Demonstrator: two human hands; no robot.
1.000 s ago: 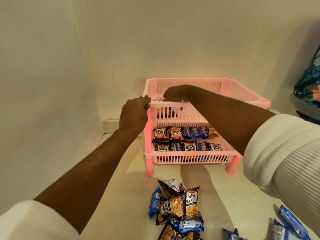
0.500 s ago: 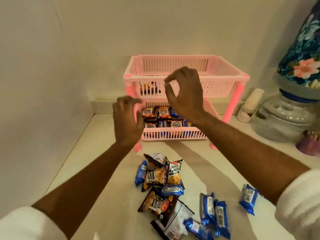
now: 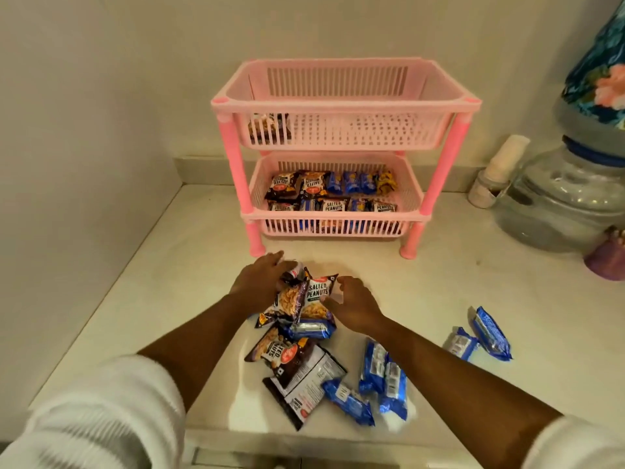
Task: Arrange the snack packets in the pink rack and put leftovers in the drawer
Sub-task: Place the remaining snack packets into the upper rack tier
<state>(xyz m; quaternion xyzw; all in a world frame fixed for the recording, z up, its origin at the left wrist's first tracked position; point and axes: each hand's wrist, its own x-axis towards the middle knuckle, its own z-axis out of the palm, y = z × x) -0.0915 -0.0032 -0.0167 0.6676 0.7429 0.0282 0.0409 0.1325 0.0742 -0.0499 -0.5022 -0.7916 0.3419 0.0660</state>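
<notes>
Nearest the counter's front edge (image 3: 142,336): a loose spill of small blue foil biscuit packets (image 3: 384,377) and a flat dark-and-white peanut packet lying label-down (image 3: 306,384), untouched. Two more blue packets (image 3: 487,335) well apart to the right.

Just beyond, both hands at the heap of dark salted-peanut packets (image 3: 316,294). Left hand (image 3: 260,282) against the heap's left side, fingers bent over the top packets, seemingly gathering them; a firm clench not confirmable. Right hand (image 3: 351,308) just beside the heap's right flank, fingers spread and relaxed, gripping nothing.

Likely risks: slick foil slipping from a two-handed scoop, since the packets overlap loosely; a packet nudged toward the front edge and off the counter.

Farther back, the two-tier pink slotted plastic rack (image 3: 338,103): lower tier nearly filled with rows of packets, upper tier holding only one dark packet (image 3: 269,128) at its left end. Overfilling the lower tier or knocking the light rack also possible.

Far right: a clear water dispenser jar (image 3: 558,204) and a small white bottle (image 3: 497,170).
</notes>
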